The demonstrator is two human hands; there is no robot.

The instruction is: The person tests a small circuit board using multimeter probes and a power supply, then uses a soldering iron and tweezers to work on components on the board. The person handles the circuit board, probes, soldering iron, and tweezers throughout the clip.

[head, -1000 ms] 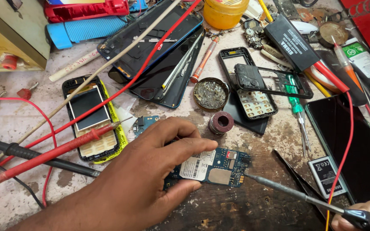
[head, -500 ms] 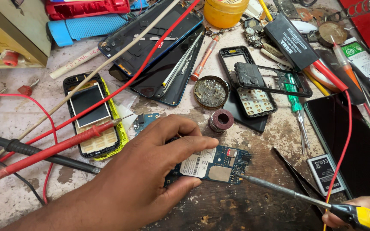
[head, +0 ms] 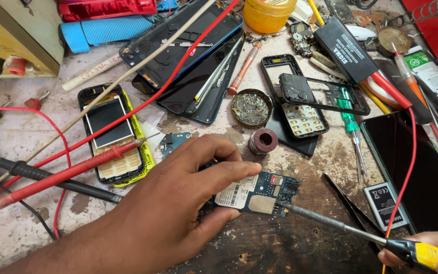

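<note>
On worn bench, left hand (head: 178,213) pinching circuit board (head: 257,193), right hand (head: 432,251) gripping soldering iron (head: 351,231).

The circuit board (head: 259,192) is dark blue with a white label and a gold patch. At four o'clock, the screwdriver (head: 376,234) has a yellow-and-black handle. At nine o'clock, the probe (head: 72,172) is red.

Both hands bare, no gloves, rings or watch. Left hand (head: 173,213) w/ forearm in view, no sleeve showing, nails short. Right hand (head: 432,251) mostly cut off at frame edge, only fingers visible.
</note>
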